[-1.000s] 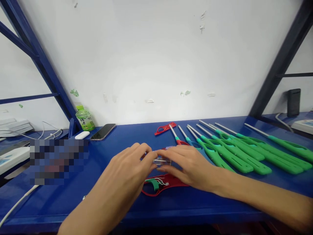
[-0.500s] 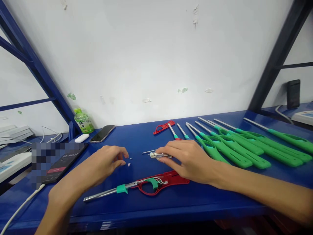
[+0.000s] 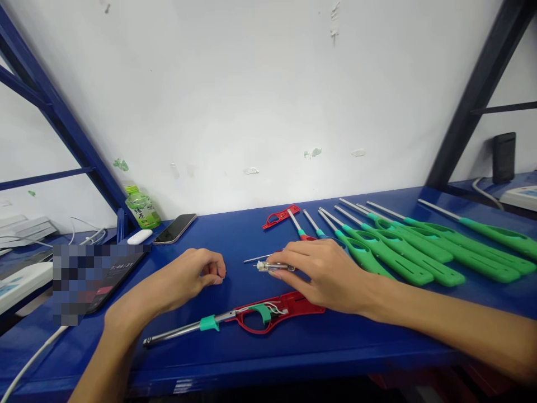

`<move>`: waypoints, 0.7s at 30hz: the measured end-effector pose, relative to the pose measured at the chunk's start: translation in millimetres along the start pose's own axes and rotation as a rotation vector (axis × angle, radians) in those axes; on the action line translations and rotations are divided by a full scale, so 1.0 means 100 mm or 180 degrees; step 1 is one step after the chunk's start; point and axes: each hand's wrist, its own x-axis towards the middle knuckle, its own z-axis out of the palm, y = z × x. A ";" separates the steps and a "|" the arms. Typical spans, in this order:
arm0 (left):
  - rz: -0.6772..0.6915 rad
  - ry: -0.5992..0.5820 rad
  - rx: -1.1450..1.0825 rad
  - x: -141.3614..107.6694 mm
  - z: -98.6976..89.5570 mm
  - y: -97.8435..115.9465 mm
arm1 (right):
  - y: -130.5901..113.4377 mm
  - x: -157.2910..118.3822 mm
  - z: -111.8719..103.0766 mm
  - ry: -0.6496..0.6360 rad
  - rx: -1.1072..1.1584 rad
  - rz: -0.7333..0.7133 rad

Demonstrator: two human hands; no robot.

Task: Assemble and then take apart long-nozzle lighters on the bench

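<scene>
My right hand (image 3: 319, 271) grips a small clear part with a white tip (image 3: 264, 266), held just over the blue table (image 3: 201, 358). To its left, my left hand (image 3: 201, 271) rests low at the tabletop with thumb and fingertips pinched together; what they hold is too small to make out. Nearer me lies an opened red lighter body (image 3: 302, 307) with a green trigger, white wires and a metal tube (image 3: 176, 333) pointing left. A thin metal rod (image 3: 257, 259) lies behind the clear part.
Several green lighters (image 3: 403, 257) lie side by side on the right. A red half shell (image 3: 280, 217) is at the back. On the left are a phone (image 3: 175, 229), a green bottle (image 3: 142, 208), a white case (image 3: 140, 237) and a larger phone (image 3: 113, 274) with a cable.
My left hand has moved slightly right and its fingers have closed. The tiny pieces beside its fingertips are no longer visible. My right hand has stayed nearly still.
</scene>
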 end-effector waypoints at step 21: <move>0.0218 0.0854 -0.1044 -0.22 -0.01 0.96 | -0.01 0.00 -0.01 -0.0187 -0.0004 0.0194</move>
